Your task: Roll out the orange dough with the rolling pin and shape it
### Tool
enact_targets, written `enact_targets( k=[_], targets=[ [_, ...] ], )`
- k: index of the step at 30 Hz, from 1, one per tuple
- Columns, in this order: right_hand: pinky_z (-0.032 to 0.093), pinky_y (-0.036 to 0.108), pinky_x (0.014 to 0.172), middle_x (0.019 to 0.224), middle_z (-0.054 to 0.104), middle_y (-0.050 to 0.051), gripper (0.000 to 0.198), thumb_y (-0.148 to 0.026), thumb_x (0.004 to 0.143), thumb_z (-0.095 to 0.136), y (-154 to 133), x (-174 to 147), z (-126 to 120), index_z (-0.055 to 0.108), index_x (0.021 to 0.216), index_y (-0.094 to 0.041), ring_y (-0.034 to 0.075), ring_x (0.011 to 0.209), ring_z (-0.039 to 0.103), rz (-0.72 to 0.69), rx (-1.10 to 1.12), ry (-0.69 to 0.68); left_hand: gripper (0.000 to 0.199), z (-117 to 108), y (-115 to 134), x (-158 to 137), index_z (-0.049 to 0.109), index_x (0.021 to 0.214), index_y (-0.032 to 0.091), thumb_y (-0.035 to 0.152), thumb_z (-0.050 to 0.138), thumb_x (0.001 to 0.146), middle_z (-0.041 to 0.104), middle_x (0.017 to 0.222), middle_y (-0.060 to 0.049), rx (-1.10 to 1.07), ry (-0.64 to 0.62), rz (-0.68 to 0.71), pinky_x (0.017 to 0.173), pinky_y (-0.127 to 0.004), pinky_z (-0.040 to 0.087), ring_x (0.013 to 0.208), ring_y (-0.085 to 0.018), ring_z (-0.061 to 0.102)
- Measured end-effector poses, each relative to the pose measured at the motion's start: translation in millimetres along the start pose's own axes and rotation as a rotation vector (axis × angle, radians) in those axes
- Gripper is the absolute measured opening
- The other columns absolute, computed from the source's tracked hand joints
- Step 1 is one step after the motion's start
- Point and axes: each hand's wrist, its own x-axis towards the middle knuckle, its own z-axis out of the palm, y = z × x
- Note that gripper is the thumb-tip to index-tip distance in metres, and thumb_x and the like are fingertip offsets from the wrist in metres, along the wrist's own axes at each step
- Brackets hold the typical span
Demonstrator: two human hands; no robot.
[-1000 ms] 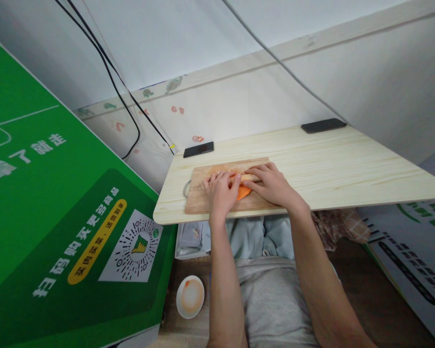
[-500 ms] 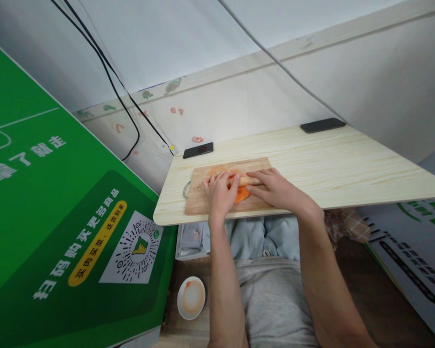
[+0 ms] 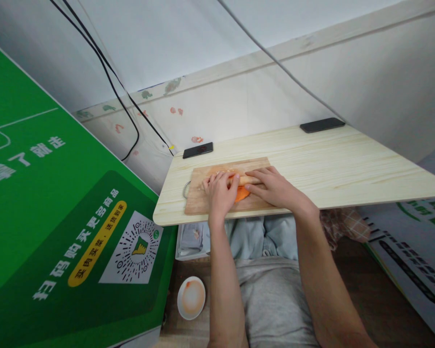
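A pale wooden rolling pin (image 3: pixel 249 180) lies across flat orange dough (image 3: pixel 242 194) on a wooden cutting board (image 3: pixel 196 205). My left hand (image 3: pixel 221 189) is curled over the pin's left part, its fingers on the far side and its thumb near the middle. Over the right end rests my right hand (image 3: pixel 275 187), with the pin between its thumb and fingers. The dough shows as an orange edge in front of the pin and a smear behind it. Both ends of the pin are mostly hidden by my hands.
Two dark phones, one at the back left (image 3: pixel 197 150) and one at the back right (image 3: pixel 322 125), lie on the pale table (image 3: pixel 348 169). Below on the left is a white bowl (image 3: pixel 191 298) with orange residue. A green printed panel (image 3: pixel 76 217) stands left, and cables hang by the wall.
My right wrist and forearm have shifted slightly left. The rolling pin, the dough and my left hand look almost the same.
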Motion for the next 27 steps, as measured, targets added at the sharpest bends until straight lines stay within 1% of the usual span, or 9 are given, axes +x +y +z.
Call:
enact_targets(
  k=[4, 8, 10, 14, 18, 22, 27],
  targets=[
    [0.054, 0.063, 0.118, 0.148, 0.074, 0.015, 0.046, -0.048, 0.109, 0.060, 0.0, 6.0, 5.0, 0.077, 0.143, -0.022, 0.043, 0.143, 0.057, 0.022, -0.044, 0.034, 0.022, -0.3, 1.3, -0.8, 0.082, 0.111, 0.028, 0.038, 0.062, 0.113, 0.084, 0.129, -0.003, 0.001, 0.009, 0.004, 0.115, -0.047, 0.037, 0.124, -0.027, 0.069],
    [0.052, 0.063, 0.120, 0.150, 0.072, 0.017, 0.049, -0.047, 0.109, 0.059, -2.5, 6.6, 4.7, 0.076, 0.144, -0.018, 0.043, 0.145, 0.055, 0.045, -0.052, 0.025, 0.021, -0.1, 1.4, -1.0, 0.082, 0.111, 0.028, 0.037, 0.063, 0.112, 0.084, 0.128, -0.002, -0.008, 0.016, 0.002, 0.113, -0.048, 0.037, 0.123, -0.028, 0.069],
    [0.052, 0.062, 0.120, 0.149, 0.073, 0.018, 0.050, -0.047, 0.109, 0.060, -3.6, 4.3, 1.9, 0.075, 0.145, -0.017, 0.043, 0.144, 0.057, 0.043, -0.043, 0.005, 0.020, 0.1, 0.9, -0.6, 0.082, 0.110, 0.028, 0.037, 0.064, 0.112, 0.084, 0.128, -0.002, -0.012, 0.017, 0.004, 0.113, -0.048, 0.037, 0.123, -0.028, 0.069],
    [0.051, 0.058, 0.122, 0.144, 0.076, 0.017, 0.049, -0.047, 0.108, 0.061, -6.4, -4.0, -7.0, 0.075, 0.146, -0.019, 0.040, 0.142, 0.061, 0.003, 0.016, -0.016, 0.021, 0.7, -0.6, 0.5, 0.081, 0.109, 0.028, 0.037, 0.063, 0.113, 0.084, 0.128, -0.002, -0.009, 0.007, 0.002, 0.112, -0.048, 0.037, 0.124, -0.027, 0.069],
    [0.051, 0.058, 0.122, 0.146, 0.075, 0.016, 0.049, -0.047, 0.107, 0.061, -7.9, -9.7, -12.0, 0.074, 0.147, -0.021, 0.039, 0.140, 0.063, -0.005, 0.047, -0.025, 0.021, 1.1, -1.5, 1.2, 0.080, 0.110, 0.028, 0.037, 0.062, 0.113, 0.084, 0.128, -0.002, -0.011, -0.003, -0.005, 0.113, -0.048, 0.038, 0.124, -0.027, 0.069],
    [0.051, 0.059, 0.122, 0.147, 0.075, 0.015, 0.050, -0.048, 0.107, 0.062, -4.8, -7.7, -9.4, 0.074, 0.147, -0.022, 0.040, 0.141, 0.063, -0.001, 0.039, -0.023, 0.021, 1.2, -1.7, 1.2, 0.081, 0.109, 0.028, 0.037, 0.062, 0.113, 0.085, 0.126, -0.001, -0.018, 0.007, 0.003, 0.113, -0.049, 0.038, 0.122, -0.027, 0.069],
    [0.050, 0.057, 0.123, 0.145, 0.076, 0.016, 0.051, -0.047, 0.108, 0.060, -1.2, -1.2, -4.6, 0.074, 0.147, -0.018, 0.040, 0.143, 0.060, -0.008, 0.013, -0.023, 0.022, 0.8, -0.4, 1.0, 0.081, 0.110, 0.028, 0.038, 0.062, 0.113, 0.085, 0.124, -0.002, -0.009, 0.008, 0.000, 0.113, -0.049, 0.038, 0.121, -0.027, 0.069]
  ],
)
